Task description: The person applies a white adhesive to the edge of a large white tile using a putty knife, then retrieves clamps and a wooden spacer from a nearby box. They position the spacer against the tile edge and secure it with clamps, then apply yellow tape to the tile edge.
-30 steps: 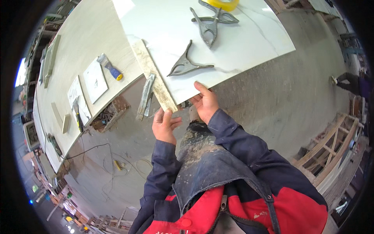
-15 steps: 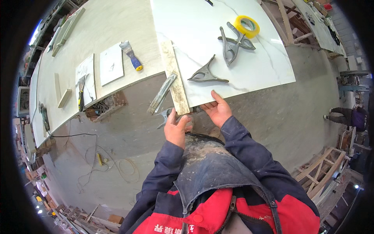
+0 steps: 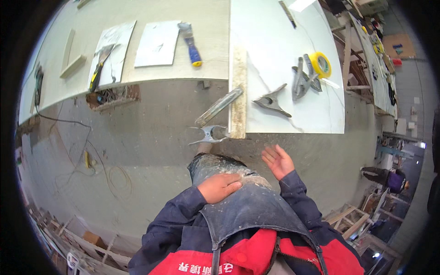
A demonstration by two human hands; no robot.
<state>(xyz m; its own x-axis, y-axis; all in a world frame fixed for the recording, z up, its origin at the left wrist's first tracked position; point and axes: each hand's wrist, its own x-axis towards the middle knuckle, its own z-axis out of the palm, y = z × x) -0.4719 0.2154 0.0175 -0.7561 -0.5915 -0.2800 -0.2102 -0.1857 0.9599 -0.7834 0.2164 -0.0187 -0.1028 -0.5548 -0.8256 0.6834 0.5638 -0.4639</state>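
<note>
Neither grip is holding anything: the left hand is lying flat on the dusty apron, and the right hand is hovering open-palmed, just short of the white slab's near edge. The spring clamp is pinching the stone strip at that overhanging corner; any reach should be approaching squarely. Bare concrete floor is giving room leftward.

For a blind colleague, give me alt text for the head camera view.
Seen from above, a person's left hand rests on a dusty apron while the right hand hangs open below a white slab holding clamps and yellow tape.
</note>
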